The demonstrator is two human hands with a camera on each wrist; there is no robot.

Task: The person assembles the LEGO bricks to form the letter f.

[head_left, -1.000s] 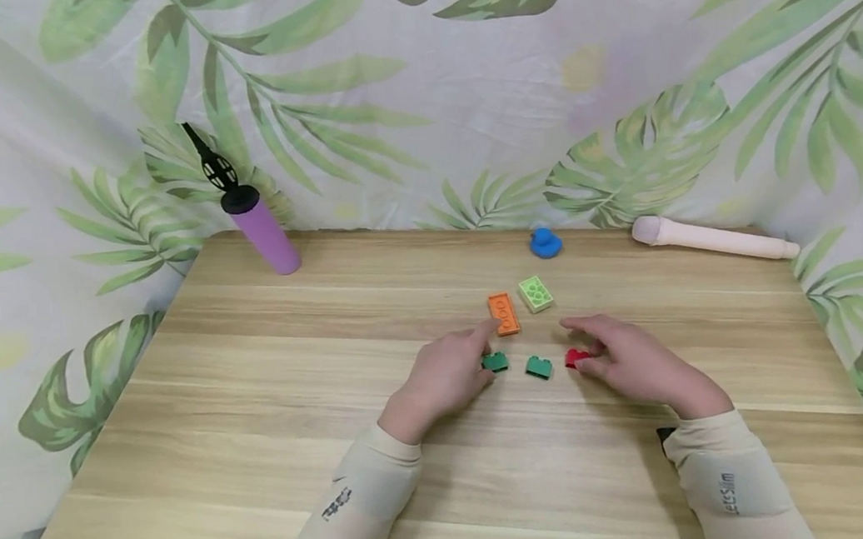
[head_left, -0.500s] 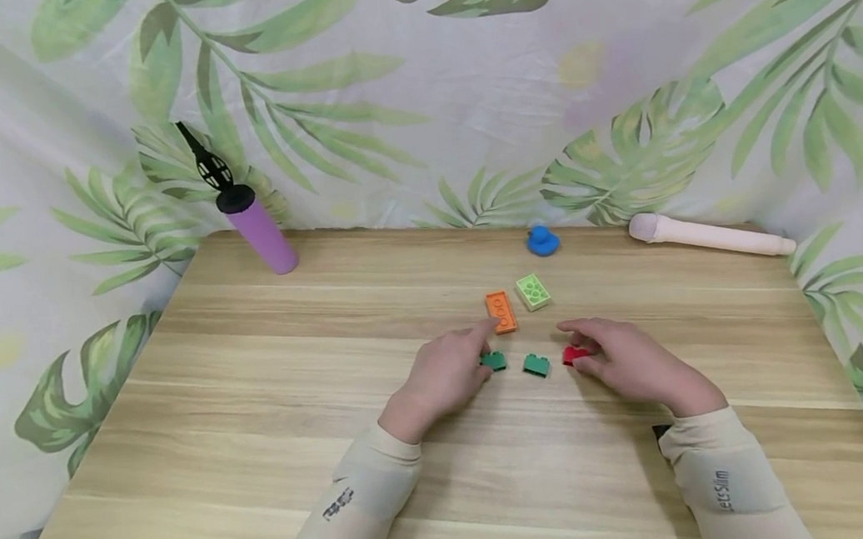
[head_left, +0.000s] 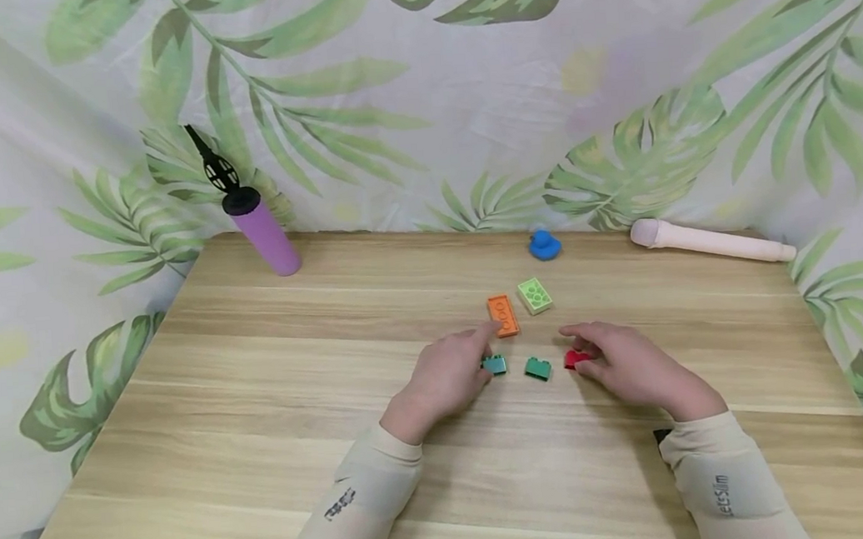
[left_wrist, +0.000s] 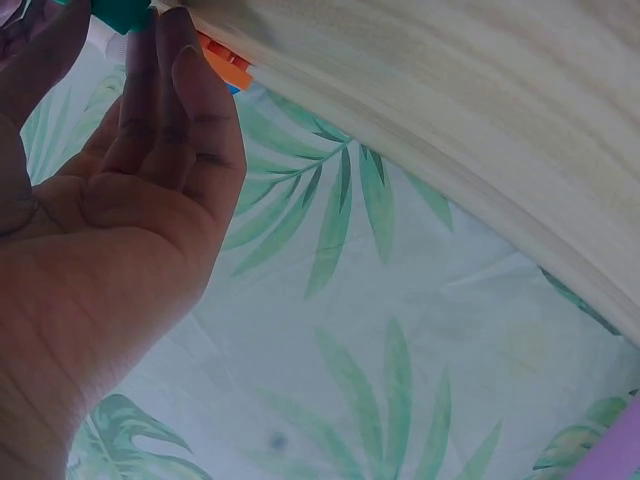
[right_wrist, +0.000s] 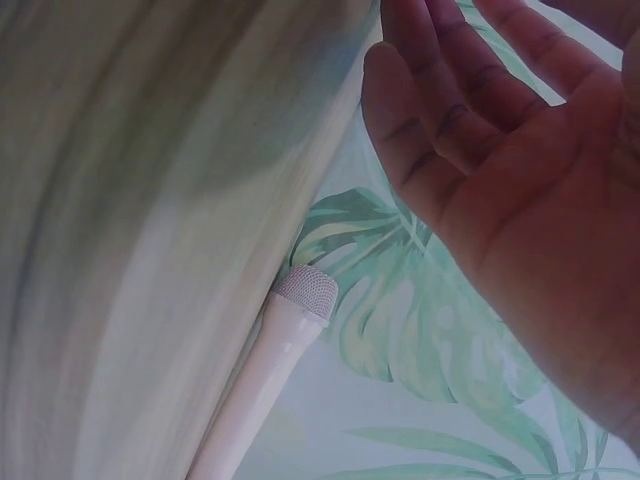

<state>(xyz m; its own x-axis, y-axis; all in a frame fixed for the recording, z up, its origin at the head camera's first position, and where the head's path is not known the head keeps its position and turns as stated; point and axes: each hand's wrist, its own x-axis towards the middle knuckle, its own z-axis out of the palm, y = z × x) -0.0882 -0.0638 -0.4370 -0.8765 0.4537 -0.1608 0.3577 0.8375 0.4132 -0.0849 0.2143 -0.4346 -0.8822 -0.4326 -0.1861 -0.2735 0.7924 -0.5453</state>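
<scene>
While the left hand (head_left: 445, 375) pinched one dark-green toy brick (head_left: 495, 366) by thumb and fingers, the right hand (head_left: 631, 366) gripped the red toy brick (head_left: 574, 360), low and from the side, presumably because such small blocks offered little else to grasp! Between them the second dark-green brick (head_left: 538, 369) sat studs up, touched by neither. Behind, the orange brick (head_left: 503, 314) and lime-green brick (head_left: 534, 296) lay hollow side up on the table (head_left: 536, 471), so their studs likely faced down.

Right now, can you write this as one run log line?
left grip: pinching green brick; right grip: pinching red brick; between them: second green brick, untouched; beyond: orange brick, lime brick
</scene>
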